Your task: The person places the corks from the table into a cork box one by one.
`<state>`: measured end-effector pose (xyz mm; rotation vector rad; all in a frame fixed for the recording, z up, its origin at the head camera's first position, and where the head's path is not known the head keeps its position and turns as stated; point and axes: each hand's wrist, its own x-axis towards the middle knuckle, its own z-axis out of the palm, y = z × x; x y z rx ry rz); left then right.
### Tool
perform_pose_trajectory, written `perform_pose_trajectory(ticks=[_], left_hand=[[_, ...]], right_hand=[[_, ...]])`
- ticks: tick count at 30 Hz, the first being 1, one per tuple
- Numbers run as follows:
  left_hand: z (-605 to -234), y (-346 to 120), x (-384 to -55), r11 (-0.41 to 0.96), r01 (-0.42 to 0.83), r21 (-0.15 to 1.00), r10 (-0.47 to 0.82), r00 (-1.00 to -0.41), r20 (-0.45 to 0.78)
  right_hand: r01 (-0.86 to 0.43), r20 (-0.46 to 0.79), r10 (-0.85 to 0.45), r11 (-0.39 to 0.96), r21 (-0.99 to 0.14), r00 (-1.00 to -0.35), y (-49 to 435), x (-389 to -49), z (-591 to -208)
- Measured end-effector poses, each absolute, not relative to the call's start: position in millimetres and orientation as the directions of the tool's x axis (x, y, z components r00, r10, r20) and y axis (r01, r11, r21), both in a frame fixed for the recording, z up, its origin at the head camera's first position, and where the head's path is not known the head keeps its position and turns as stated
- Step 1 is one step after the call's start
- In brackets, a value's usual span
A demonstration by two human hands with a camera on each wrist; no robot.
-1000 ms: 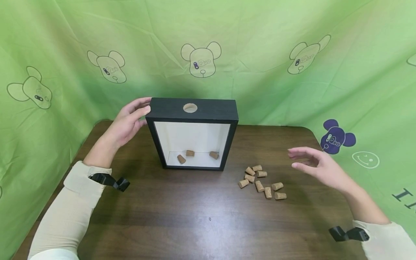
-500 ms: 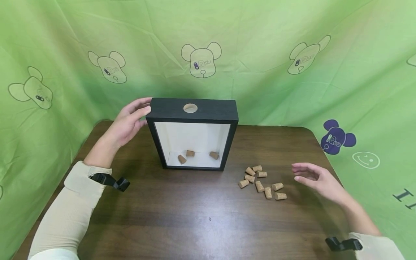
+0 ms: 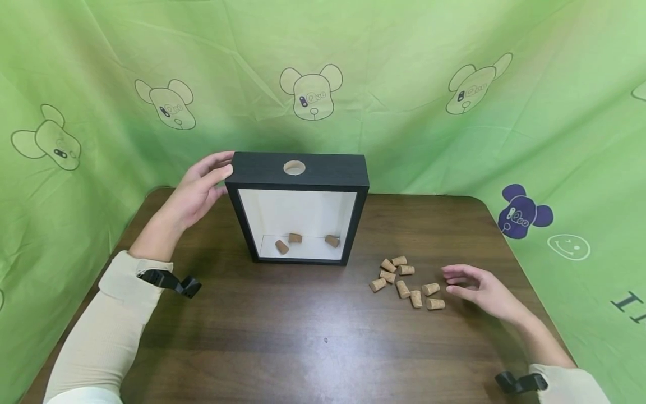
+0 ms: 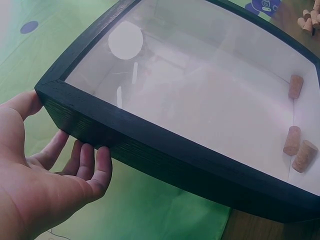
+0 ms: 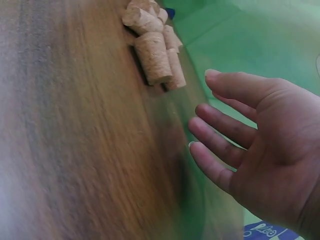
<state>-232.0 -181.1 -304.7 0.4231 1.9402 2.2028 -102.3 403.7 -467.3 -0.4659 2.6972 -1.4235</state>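
Observation:
A black box frame (image 3: 299, 168) with a clear front and a round hole in its top stands upright on the table. My left hand (image 3: 197, 188) holds it at the upper left corner, thumb at the edge and fingertips against the side, as the left wrist view shows. Three corks (image 4: 295, 87) lie inside on the white floor. To the right of the frame, several loose corks (image 3: 402, 289) are scattered on the wood. My right hand (image 3: 479, 289) hovers just right of this group, fingers loosely bent and nothing in them; the right wrist view shows the corks (image 5: 152, 57) beyond its fingertips.
The brown wooden table (image 3: 303, 348) has a rounded far right corner. Behind it and along both sides hangs a green printed curtain (image 3: 404, 84), close to the back of the frame. Dark camera mounts (image 3: 520, 383) sit on both wrists.
My right hand has come down toward the table and slightly nearer to the loose corks. The left hand, the frame and all the corks stay where they were.

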Motion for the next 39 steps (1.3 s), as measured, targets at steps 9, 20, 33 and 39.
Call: perform_pose_trajectory(ticks=[9,20,33,39], left_hand=[[-304,-181,-232,-0.128,0.048,0.991,0.308,-0.948,0.086],[-304,-181,-231,-0.117,0.036,0.992,0.304,-0.950,0.071],[-306,-181,-233,-0.134,0.049,0.990,0.309,-0.947,0.089],[-306,-181,-233,-0.132,0.051,0.990,0.311,-0.946,0.091]], right_hand=[[-0.276,0.119,-0.301,0.555,-0.785,-0.946,395,-106,-475],[-0.291,0.107,-0.329,0.581,-0.760,-0.938,382,-108,-477],[-0.318,0.112,-0.352,0.609,-0.727,-0.929,374,-109,-478],[-0.322,0.103,-0.355,0.641,-0.697,-0.929,372,-108,-476]])
